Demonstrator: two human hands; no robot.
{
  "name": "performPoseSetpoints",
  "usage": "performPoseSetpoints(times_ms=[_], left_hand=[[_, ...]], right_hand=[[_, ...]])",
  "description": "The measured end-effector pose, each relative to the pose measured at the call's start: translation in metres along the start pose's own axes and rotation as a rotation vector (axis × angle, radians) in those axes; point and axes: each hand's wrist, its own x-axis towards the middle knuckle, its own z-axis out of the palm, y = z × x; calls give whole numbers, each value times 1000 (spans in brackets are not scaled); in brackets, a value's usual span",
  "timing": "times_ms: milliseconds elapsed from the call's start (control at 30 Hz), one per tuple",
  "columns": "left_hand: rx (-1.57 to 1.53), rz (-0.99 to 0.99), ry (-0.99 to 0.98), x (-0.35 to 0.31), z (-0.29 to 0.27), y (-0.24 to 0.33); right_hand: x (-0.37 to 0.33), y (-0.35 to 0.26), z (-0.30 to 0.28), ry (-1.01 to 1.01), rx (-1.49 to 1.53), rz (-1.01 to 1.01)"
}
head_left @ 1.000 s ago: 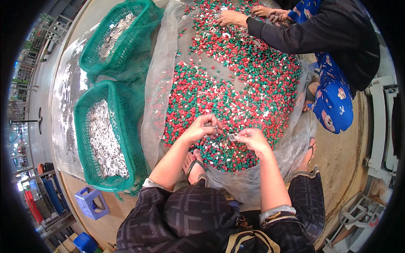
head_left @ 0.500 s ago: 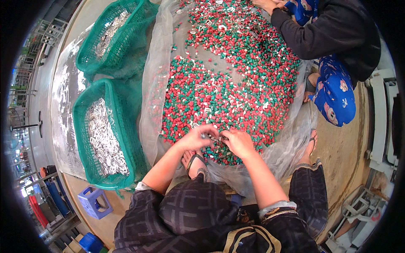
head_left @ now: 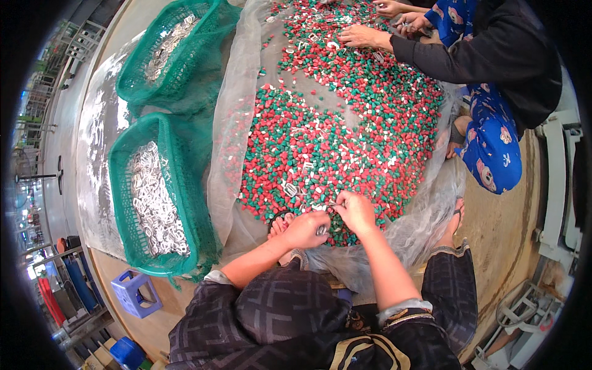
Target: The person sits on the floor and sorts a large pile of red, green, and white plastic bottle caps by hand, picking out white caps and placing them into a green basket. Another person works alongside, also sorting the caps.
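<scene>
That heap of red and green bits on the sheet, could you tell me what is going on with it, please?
A person crouches at the near edge of the pile of red and green pieces, which lies on a clear plastic sheet. The left hand and right hand pick small silver metal parts out of it. Two green mesh baskets on the left hold many such parts. Another person's hand works the far side.

Glossy little red, green and white plastic pieces (head_left: 345,123) lie heaped on a thin, translucent, gauzy sheet (head_left: 231,142) that wrinkles at its edges. Beside it, the green mesh bags (head_left: 185,203) are coarse open netting packed with bright, shiny metal clips (head_left: 154,203). The bare floor (head_left: 512,240) looks matt and smooth, and the small blue stool (head_left: 132,293) is moulded plastic.
</scene>
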Motion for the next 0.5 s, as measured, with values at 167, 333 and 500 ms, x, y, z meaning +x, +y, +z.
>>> performPoseSetpoints(times_ms=[167, 333, 500], left_hand=[[-1083, -260, 210, 1, -28, -10], [-1417, -287, 296, 6, -41, -4], [-1096, -340, 313, 17, -38, -5]], right_hand=[[14, -3, -19, -71, 640, 127], [16, -15, -11, -108, 721, 75], [12, -26, -3, -112, 553, -2]])
